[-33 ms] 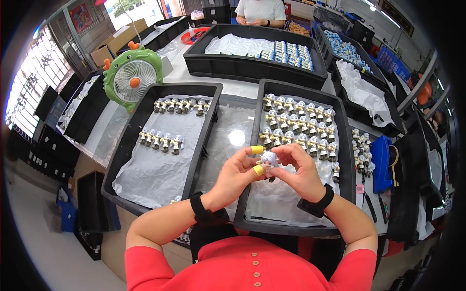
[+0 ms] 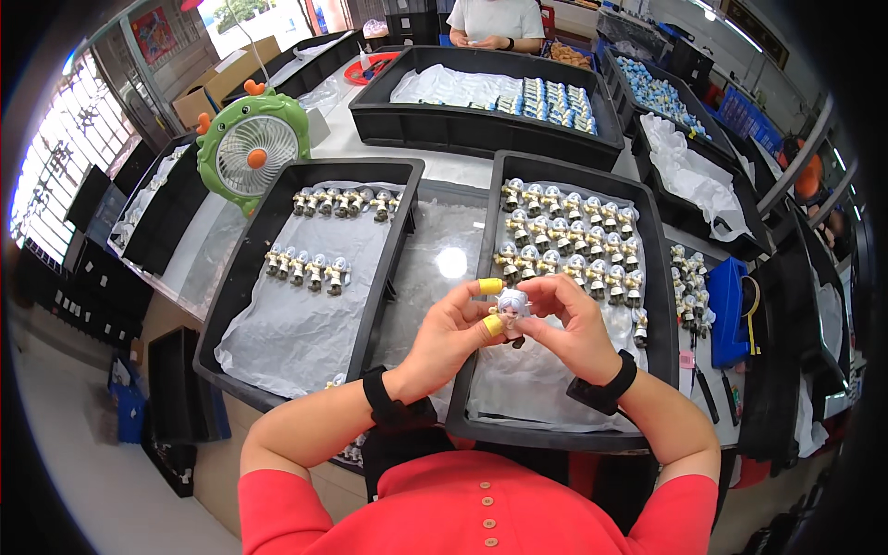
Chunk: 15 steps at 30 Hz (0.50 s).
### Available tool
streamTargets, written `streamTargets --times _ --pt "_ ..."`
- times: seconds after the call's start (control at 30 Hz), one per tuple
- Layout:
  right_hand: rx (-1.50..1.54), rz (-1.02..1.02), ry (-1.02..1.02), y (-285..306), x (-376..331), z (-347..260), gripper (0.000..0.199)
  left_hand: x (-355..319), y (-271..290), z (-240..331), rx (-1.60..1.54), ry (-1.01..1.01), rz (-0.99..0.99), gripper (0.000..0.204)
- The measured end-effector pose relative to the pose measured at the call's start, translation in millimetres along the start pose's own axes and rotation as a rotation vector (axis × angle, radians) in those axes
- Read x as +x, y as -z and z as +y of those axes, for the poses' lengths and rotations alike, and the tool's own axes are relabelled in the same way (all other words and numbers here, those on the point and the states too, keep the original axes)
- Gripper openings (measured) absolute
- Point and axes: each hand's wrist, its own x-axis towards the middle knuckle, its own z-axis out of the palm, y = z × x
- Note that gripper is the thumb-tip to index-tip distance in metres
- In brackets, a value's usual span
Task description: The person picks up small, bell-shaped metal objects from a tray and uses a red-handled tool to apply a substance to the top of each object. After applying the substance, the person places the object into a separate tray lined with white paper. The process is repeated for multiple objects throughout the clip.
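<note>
Between both hands, above the near part of the right-hand tray point(image 2: 479, 370), is a small figurine point(image 2: 511, 303) with pale hair, its face turned up toward me. My left hand point(image 2: 450, 324), with yellow finger cots on thumb and forefinger, pinches it from the left. My right hand point(image 2: 575, 324) grips its other side with thumb and fingertips. Part of its body is hidden behind my fingers. Beyond my hands, rows of similar figurines point(image 2: 573, 236) lie on white paper in that tray. The left-hand tray point(image 2: 215, 305) holds two shorter rows of figurines point(image 2: 307, 268).
A green fan point(image 2: 254, 153) stands behind the left tray. Farther back, a black tray point(image 2: 481, 125) holds blue-and-white pieces, and a person point(image 2: 499, 23) sits behind it. Loose figurines point(image 2: 689, 287), a blue bin point(image 2: 731, 314) and a dark-handled tool point(image 2: 706, 396) lie at the right.
</note>
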Motion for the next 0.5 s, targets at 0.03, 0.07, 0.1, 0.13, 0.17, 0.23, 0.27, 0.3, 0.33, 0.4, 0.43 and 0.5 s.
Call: streamTargets --times 0.03,0.07,0.1,0.13,0.17,0.23,0.27,0.3,0.33,0.4,0.43,0.5 --pt "0.099 -0.017 -0.066 0 -1 2 0.035 0 0 0 0.017 0.017 0.007 0.042" --pt "0.198 -0.034 -0.133 0 -2 4 0.034 0 0 -1 0.033 0.033 0.013 0.042" --pt "0.297 -0.05 -0.199 1 -2 4 0.033 0 1 -1 -0.001 0.052 0.016 0.041" --pt "0.326 -0.055 -0.21 1 -2 4 0.032 -1 2 0 -0.036 0.07 0.023 0.04" --pt "0.354 -0.059 -0.222 1 -2 4 0.031 -2 3 0 -0.07 0.087 0.031 0.039" --pt "0.398 -0.063 -0.245 1 -1 5 0.03 -4 0 4 -0.11 0.096 0.027 0.038" --pt "0.414 -0.064 -0.256 2 0 6 0.03 -4 -1 5 -0.131 0.101 0.023 0.038" --pt "0.43 -0.064 -0.267 3 0 8 0.03 -4 0 5 -0.118 0.105 0.026 0.038" --pt "0.44 -0.068 -0.275 3 0 9 0.03 -3 0 4 -0.107 0.109 0.031 0.038" --pt "0.46 -0.075 -0.291 3 0 11 0.03 -3 1 3 -0.094 0.11 0.034 0.038" --pt "0.465 -0.079 -0.307 4 0 12 0.03 -2 1 3 -0.094 0.109 0.032 0.038" --pt "0.476 -0.087 -0.339 5 0 13 0.03 -2 2 2 -0.097 0.108 0.031 0.038"
